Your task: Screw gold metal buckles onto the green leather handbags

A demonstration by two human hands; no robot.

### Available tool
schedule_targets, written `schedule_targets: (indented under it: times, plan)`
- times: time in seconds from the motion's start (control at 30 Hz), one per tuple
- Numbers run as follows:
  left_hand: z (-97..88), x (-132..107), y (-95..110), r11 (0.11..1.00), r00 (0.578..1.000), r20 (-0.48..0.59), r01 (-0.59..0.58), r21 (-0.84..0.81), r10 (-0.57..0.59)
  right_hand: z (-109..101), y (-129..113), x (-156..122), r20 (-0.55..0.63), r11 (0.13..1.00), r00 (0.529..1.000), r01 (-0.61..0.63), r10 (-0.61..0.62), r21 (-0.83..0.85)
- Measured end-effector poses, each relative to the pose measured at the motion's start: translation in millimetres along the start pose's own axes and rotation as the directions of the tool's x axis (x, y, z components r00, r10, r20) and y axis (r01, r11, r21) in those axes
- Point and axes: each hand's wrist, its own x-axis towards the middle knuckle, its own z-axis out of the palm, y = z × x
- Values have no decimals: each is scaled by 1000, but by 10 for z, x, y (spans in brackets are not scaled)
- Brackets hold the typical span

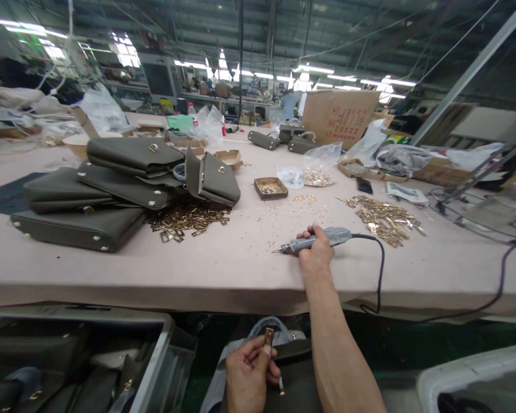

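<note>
On the table, my right hand [318,252] is wrapped round a grey electric screwdriver [312,240], its bit pointing left and its black cord running off to the right. Down at my lap, my left hand [248,373] pinches a small gold metal plate [269,337] between thumb and fingers. A dark olive handbag [294,376] lies across my lap, partly hidden by my right forearm. Tiny screws [275,244] are scattered near the screwdriver's bit. Beyond them stands a small box of screws [270,188].
Stacked olive handbags [124,183] sit at the left beside a heap of gold frames [189,221]. Gold plates [384,218] are piled at the right, near a black phone [364,185]. A grey bin [155,355] holds more bags. A large carton [339,117] stands at the back.
</note>
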Motion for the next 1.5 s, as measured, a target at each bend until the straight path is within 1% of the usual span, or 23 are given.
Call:
schedule_targets:
  times: [0.07,0.2,0.27,0.37,0.5,0.63,0.73,0.8,0.93,1.1,1.23,1.3,1.4,1.5]
  plan:
    - [-10,5,1,1000,1000,0,-1,3,1,10,28,9,-29,999,999,34,-34,-9]
    - [-35,17,-9,1000,999,35,22,8,-22,24,89,23,-71,996,993,93,-94,-13]
    - [-41,18,-26,1000,1000,18,9,2,-9,23,109,27,-85,993,990,114,-115,-16]
    - [-50,23,-66,1000,1000,-14,-16,6,16,16,120,30,-93,991,987,133,-134,-17]
    - [-70,43,-111,999,1000,9,17,34,-17,-2,113,28,-84,987,983,160,-161,-17]
    - [-77,59,-151,999,1000,25,0,51,-2,-26,92,29,-53,987,985,162,-162,3]
    - [-66,63,-188,998,1000,18,-10,57,9,-45,70,36,-53,986,985,166,-165,9]
    - [-55,61,-200,999,1000,7,-10,50,10,-57,54,45,-39,989,988,147,-146,21]
    - [-36,49,-190,999,1000,9,-5,52,4,-72,38,65,-9,993,994,109,-109,45]
    - [-21,33,-179,997,1000,26,-14,75,12,-68,39,63,-21,992,992,125,-124,34]
    - [0,4,-115,996,999,39,-22,86,19,-85,-43,14,24,995,996,90,-91,48]
    - [19,-21,-57,996,999,40,-21,87,17,-140,-132,-54,57,997,997,55,-58,50]
    - [53,-61,22,996,999,39,-9,84,6,-324,-298,-233,182,999,983,-5,-3,44]
    - [83,-83,58,999,1000,26,0,53,-1,-589,-444,-473,304,998,951,-55,51,4]
